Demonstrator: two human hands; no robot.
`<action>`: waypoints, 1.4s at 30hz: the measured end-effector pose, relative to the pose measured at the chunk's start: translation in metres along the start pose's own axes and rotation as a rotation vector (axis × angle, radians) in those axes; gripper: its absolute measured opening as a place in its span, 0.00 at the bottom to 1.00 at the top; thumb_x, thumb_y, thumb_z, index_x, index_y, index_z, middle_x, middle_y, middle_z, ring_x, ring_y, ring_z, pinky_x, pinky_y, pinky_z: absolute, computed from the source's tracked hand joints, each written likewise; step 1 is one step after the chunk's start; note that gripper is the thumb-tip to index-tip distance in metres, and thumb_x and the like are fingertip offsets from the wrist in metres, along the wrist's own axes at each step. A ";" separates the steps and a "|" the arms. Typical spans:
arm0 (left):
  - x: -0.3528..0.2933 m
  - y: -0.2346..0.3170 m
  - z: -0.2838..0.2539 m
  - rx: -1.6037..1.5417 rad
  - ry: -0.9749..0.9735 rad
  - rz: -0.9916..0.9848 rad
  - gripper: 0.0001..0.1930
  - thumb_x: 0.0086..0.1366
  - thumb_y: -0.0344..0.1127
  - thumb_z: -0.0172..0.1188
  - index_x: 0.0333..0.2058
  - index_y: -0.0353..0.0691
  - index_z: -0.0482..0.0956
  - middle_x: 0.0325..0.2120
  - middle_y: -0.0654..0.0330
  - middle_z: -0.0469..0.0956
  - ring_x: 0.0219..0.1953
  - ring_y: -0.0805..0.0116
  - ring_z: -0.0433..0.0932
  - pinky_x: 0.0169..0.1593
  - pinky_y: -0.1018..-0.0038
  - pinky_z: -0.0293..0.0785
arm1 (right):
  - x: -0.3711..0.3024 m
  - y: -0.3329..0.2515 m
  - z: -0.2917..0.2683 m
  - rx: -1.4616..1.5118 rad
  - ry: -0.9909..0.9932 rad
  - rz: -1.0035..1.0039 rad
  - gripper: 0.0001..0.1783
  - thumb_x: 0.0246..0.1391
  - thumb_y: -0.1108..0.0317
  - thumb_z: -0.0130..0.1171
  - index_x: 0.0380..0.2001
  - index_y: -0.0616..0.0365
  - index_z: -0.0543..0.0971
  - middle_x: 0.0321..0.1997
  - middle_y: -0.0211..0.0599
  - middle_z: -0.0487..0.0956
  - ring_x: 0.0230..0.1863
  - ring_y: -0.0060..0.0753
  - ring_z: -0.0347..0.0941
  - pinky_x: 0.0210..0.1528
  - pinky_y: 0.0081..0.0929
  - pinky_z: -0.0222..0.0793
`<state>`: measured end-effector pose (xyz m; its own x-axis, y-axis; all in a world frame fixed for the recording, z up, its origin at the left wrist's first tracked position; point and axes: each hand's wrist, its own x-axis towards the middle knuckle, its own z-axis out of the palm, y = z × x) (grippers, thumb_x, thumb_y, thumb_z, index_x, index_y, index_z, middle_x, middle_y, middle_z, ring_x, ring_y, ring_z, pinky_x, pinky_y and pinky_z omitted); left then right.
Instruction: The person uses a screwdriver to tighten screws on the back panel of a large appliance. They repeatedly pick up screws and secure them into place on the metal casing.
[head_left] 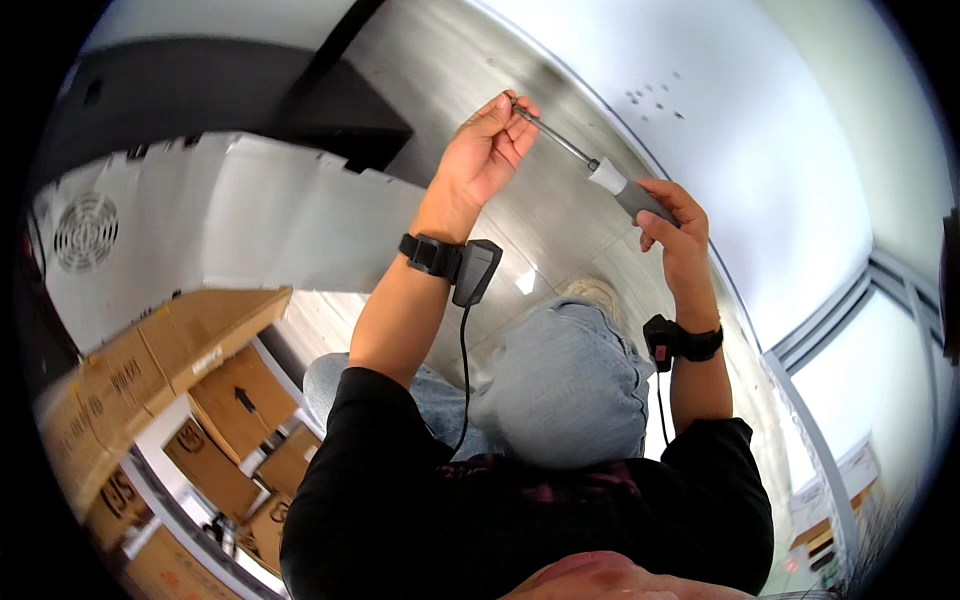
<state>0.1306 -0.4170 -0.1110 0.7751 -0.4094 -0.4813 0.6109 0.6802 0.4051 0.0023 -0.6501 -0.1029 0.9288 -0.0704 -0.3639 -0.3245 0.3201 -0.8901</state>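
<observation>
A screwdriver (562,141) with a thin metal shaft and a grey and white handle slants between my two hands. Its handle sits in the closed fingers of my right hand (678,222). Up at the far end, my left hand (492,148) pinches the shaft's tip between thumb and fingers, palm partly turned up. Whether a small piece such as a screw is also in that pinch is too small to tell. Several small dark bits (655,98), about screw-sized, lie on the white surface (745,170) to the right of the screwdriver.
On the left stands a pale metal panel (310,215) with a round vent grille (86,232), below a black block-like piece (230,85). Cardboard boxes (240,400) are stacked at the lower left. My bent knee (565,385) rises over the grey floor (545,240). Cabled wristbands circle both wrists.
</observation>
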 end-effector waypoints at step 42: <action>-0.389 0.241 -0.147 -0.377 -0.003 0.359 0.05 0.66 0.35 0.53 0.34 0.40 0.73 0.31 0.63 0.75 0.36 0.68 0.75 0.43 0.75 0.74 | -0.238 -0.028 0.459 -1.001 -0.124 -0.900 0.22 0.34 0.78 0.65 0.39 0.57 0.77 0.27 0.39 0.70 0.27 0.41 0.71 0.27 0.29 0.67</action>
<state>-0.0475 -0.0048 0.0594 0.9258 -0.1116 -0.3611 0.2065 0.9496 0.2360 -0.1274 -0.2087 0.1350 0.8790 0.2132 0.4266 0.4599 -0.6156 -0.6399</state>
